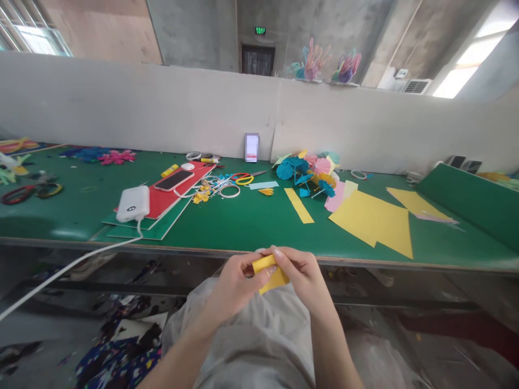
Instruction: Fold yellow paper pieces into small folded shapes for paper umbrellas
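Just off the table's front edge, above my lap, both hands grip one small piece of yellow paper (274,281) with a folded or rolled upper edge. My left hand (239,278) pinches its left side, thumb lying across the front. From the right, my right hand (298,270) closes on the same paper with thumb and fingers. The fingers behind the paper are partly hidden. Beyond my hands, a yellow paper strip (299,205) lies on the green table (227,227). To its right is a large yellow paper sheet (375,219) with a notch cut in its lower edge.
Paper flowers and umbrellas (304,173) are heaped near the wall. Scissors (245,178) lie by a tape ring (229,190) and paper scraps. At left, a white power bank (133,203) and a phone (174,181) rest on boards; a white cable (73,275) hangs over the edge.
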A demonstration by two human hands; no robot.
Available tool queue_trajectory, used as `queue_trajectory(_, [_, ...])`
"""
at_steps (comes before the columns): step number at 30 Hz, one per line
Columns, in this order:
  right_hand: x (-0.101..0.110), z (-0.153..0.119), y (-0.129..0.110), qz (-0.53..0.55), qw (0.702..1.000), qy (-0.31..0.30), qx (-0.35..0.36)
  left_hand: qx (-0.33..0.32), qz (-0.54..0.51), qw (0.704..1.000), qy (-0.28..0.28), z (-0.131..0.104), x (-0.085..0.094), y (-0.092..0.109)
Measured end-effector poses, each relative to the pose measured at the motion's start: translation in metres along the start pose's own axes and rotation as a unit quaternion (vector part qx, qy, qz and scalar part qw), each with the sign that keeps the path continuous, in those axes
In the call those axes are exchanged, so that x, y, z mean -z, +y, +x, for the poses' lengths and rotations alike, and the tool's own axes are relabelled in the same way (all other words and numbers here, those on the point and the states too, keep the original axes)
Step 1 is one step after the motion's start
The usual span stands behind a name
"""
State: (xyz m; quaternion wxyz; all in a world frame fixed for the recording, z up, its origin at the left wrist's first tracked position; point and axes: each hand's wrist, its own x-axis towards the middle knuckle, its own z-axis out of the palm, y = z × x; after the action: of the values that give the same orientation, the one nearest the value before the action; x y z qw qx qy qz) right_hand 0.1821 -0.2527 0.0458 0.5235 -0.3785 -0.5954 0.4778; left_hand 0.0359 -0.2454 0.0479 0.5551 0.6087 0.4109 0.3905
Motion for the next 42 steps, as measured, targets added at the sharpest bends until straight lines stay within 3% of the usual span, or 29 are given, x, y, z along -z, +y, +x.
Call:
queue_trajectory(3, [-0.001, 0.001, -0.002, -0.011, 1.000, 0.023, -0.009, 0.007, -0.026, 1.000, -0.014, -0.001, -0.001, -0.002])
queue_trajectory(5, [0.002, 0.002, -0.004, -0.040, 0.996, 0.074, -0.006, 0.020, -0.050, 0.998, -0.039, -0.003, -0.003, -0.004])
queue_trajectory(7, [0.012, 0.005, -0.006, -0.070, 0.983, 0.170, 0.023, 0.034, -0.052, 0.996, -0.068, -0.008, -0.005, -0.010])
queue_trajectory(10, [0.032, 0.010, -0.008, -0.067, 0.931, 0.348, 0.092, 0.050, -0.022, 0.992, -0.115, -0.019, -0.005, -0.021])
queue_trajectory(12, [0.042, 0.012, -0.009, -0.025, 0.911, 0.396, 0.111, 0.075, -0.026, 0.988, -0.130, -0.023, -0.005, -0.027])
queue_trajectory(15, [0.037, 0.013, -0.006, 0.014, 0.934, 0.346, 0.087, 0.081, -0.036, 0.991, -0.098, -0.021, -0.005, -0.027])
queue_trajectory(20, [-0.006, 0.008, 0.006, 0.036, 0.969, 0.241, 0.046, -0.010, -0.051, 0.999, -0.013, 0.002, -0.015, -0.012])
queue_trajectory(22, [-0.017, 0.005, 0.008, 0.029, 0.972, 0.228, 0.058, -0.026, -0.055, 0.997, 0.053, 0.010, -0.017, -0.007])
queue_trajectory(25, [-0.020, 0.003, 0.008, 0.009, 0.971, 0.228, 0.076, -0.058, -0.053, 0.989, 0.121, 0.016, -0.013, -0.002])
queue_trajectory(27, [-0.015, 0.001, 0.007, -0.022, 0.977, 0.205, 0.062, -0.064, -0.030, 0.988, 0.138, 0.015, -0.006, 0.000])
queue_trajectory(32, [-0.001, -0.004, 0.008, -0.108, 0.992, 0.069, 0.013, -0.070, 0.076, 0.991, 0.083, 0.013, 0.015, 0.010])
queue_trajectory(38, [0.011, -0.007, 0.008, -0.017, 0.987, -0.136, -0.089, -0.145, 0.263, 0.954, 0.015, 0.019, 0.030, 0.010])
queue_trajectory(42, [0.015, -0.007, 0.012, 0.036, 0.980, -0.154, -0.121, -0.158, 0.220, 0.962, 0.046, 0.019, 0.027, 0.002])
